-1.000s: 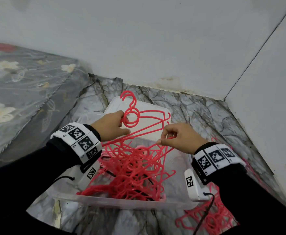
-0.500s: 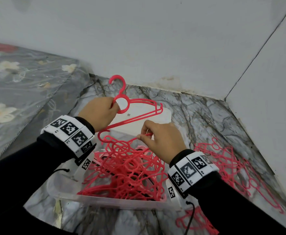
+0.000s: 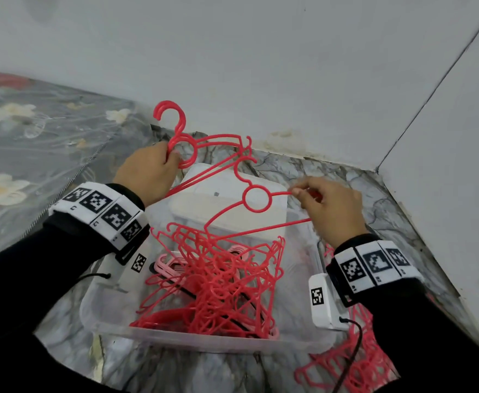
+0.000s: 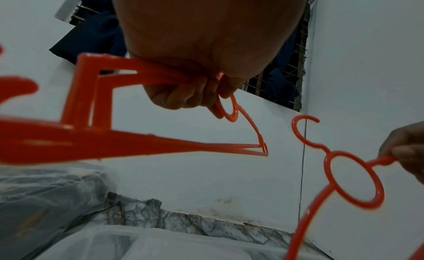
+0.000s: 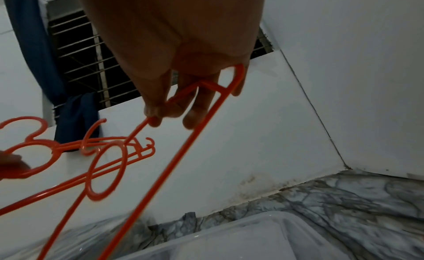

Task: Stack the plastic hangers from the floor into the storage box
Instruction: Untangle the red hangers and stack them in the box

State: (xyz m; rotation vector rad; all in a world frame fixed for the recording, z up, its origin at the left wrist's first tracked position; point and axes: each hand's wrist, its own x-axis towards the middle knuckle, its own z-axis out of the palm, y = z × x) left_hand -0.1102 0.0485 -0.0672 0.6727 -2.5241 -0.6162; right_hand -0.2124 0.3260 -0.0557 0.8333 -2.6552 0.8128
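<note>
The clear storage box [image 3: 113, 321] at lower centre of the head view already holds a tangled heap of red hangers [image 3: 218, 282], while more hangers [image 3: 351, 364] lie on the floor at lower right, so I judge the task well along but unfinished. Above the box, the left hand [image 3: 147, 174] curls round one hanger [image 3: 204, 154] at its ring, and the right hand [image 3: 332, 208] pinches a second hanger [image 3: 256, 198] by its arm.
</note>
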